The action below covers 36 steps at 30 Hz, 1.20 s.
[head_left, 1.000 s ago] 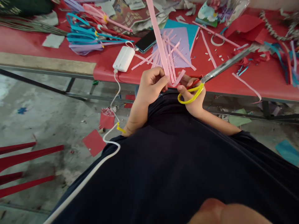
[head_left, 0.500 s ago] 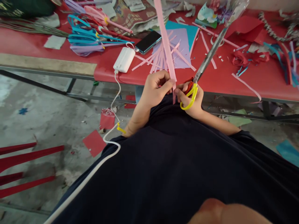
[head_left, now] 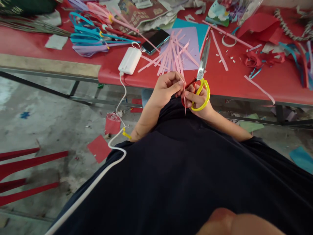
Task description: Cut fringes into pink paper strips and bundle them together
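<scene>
My left hand (head_left: 164, 89) is closed, pinching a narrow pink paper strip (head_left: 185, 103) between thumb and fingers. The strip is seen nearly edge-on and its tail hangs below the fingertips. Close beside it, my right hand (head_left: 202, 106) is closed around scissors (head_left: 204, 58) with one yellow and one red handle, blades pointing up and away. The right fingertips touch the strip too. Just beyond both hands, a heap of cut pink strips (head_left: 168, 58) lies over a lilac sheet (head_left: 193, 42) and a blue sheet (head_left: 179, 23) on the red-covered table (head_left: 227, 83).
A white power bank (head_left: 130, 61) with its cable stands left of the heap, near a black phone (head_left: 156, 41). Blue and lilac looped strips (head_left: 85, 36) lie farther left. Red paper scraps (head_left: 259, 29) are at the right. Red stool legs (head_left: 34, 160) show at lower left.
The scissors have swung from leaning right to nearly upright. The pink strip has turned from its broad face to its edge, its upper length lowered toward the table.
</scene>
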Tool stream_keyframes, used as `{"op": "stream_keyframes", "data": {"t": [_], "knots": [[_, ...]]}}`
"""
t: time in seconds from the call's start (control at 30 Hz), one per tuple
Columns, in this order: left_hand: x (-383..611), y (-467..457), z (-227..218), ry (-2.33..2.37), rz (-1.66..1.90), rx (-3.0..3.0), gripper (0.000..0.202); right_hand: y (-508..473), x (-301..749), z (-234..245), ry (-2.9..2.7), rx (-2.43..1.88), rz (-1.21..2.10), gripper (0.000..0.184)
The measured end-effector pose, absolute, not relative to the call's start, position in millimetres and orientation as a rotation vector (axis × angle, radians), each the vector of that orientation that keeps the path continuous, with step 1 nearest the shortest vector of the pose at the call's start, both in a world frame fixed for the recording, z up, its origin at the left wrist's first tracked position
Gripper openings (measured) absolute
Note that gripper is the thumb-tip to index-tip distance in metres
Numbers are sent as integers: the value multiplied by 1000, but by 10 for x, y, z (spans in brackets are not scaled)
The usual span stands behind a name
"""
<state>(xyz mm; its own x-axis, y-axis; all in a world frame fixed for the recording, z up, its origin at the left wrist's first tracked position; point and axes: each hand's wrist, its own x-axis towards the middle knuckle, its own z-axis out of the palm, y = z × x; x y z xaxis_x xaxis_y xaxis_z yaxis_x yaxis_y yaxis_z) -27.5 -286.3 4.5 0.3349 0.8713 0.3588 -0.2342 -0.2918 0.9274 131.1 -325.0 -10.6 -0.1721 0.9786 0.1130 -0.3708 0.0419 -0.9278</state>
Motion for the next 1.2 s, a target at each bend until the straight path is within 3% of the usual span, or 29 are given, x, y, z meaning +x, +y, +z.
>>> {"op": "stream_keyframes", "data": {"t": [0.47,0.8,0.9,1.2], "knots": [[-312,-2945,112,580,1218,1443,29,-3279,1297,-35,-1068,-715,1647,64],[-254,-2911,102,670,1322,1539,51,-3274,1314,-55,-1088,-703,1709,59],[-261,-2908,102,721,1362,1587,51,-3279,1323,-77,-1138,-753,1653,56],[-334,-2890,242,816,1696,1762,46,-3442,1351,-10,-1460,-832,1541,72]]}}
